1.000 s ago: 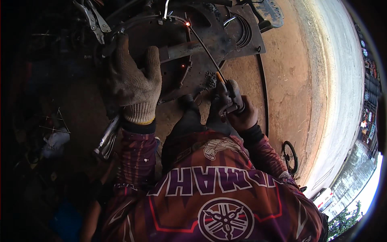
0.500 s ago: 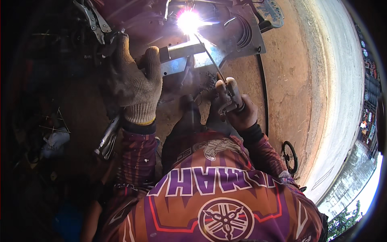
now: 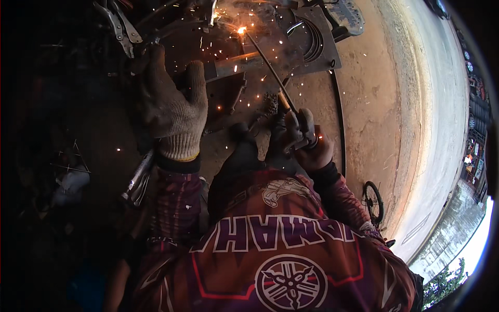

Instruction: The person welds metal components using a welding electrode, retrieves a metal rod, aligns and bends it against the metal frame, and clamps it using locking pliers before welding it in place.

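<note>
Reddish-brown ground [image 3: 371, 104] spreads to the right, bending into a pale roadway [image 3: 442, 130] at the rim, with a bicycle wheel [image 3: 373, 203] near the right sleeve; the left side is mostly lost in shadow. At the top is a dark metal work surface, its right-hand plate [image 3: 330, 56] bearing a coil [image 3: 313, 44]. The bare right hand [image 3: 318, 153] has its fingers wrapped around an electrode holder [image 3: 300, 130], and from this a thin rod [image 3: 264, 60] slants up and left past a flat metal bar [image 3: 244, 61]. Its far end meets an orange glow [image 3: 242, 30] on the metalwork. Half a second ago a blinding white-violet arc burned there and lit the shirt; now it has shrunk to that glow, the scene has dimmed, and orange sparks are scattered widely, some down by the right hand. Both hands have hardly shifted. The gloved left hand [image 3: 174, 109] lies left of the bar, thumb spread well away from the raised forefinger, just below locking pliers [image 3: 123, 30]; its other fingers are in shadow, so whether it grips anything cannot be told.
</note>
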A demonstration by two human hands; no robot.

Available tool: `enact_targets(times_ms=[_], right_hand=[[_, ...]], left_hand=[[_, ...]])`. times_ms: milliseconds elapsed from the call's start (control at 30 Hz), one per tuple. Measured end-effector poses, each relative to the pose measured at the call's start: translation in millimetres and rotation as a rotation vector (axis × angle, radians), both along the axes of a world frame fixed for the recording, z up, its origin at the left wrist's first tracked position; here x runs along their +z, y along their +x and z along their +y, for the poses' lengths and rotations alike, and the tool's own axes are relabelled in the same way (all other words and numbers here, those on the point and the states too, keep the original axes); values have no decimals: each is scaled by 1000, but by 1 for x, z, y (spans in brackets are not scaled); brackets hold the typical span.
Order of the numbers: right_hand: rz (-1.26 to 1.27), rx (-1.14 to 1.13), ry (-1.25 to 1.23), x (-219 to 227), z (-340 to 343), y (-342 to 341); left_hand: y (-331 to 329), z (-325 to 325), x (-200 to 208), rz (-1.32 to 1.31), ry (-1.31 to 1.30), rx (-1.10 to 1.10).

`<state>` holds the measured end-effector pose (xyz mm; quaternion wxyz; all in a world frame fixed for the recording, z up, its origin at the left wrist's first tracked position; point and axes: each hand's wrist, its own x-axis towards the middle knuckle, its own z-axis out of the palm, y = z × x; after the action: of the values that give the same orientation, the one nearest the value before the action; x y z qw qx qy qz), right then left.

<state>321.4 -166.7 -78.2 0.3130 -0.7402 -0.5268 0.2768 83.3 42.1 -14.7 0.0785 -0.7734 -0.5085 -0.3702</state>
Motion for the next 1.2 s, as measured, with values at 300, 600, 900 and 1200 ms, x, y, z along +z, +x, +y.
enact_targets(times_ms=[300, 600, 900, 1200], right_hand=[[13, -41, -40, 2, 1, -8], [57, -52, -52, 6, 3, -13], [59, -40, -35, 7, 4, -16], [31, -16, -49, 10, 5, -18]], left_hand=[[-4, -2, 4, 25, 4, -5], [-8, -6, 6, 39, -28, 10], [-13, -5, 7, 29, 17, -15], [-16, -11, 9, 56, -58, 40]])
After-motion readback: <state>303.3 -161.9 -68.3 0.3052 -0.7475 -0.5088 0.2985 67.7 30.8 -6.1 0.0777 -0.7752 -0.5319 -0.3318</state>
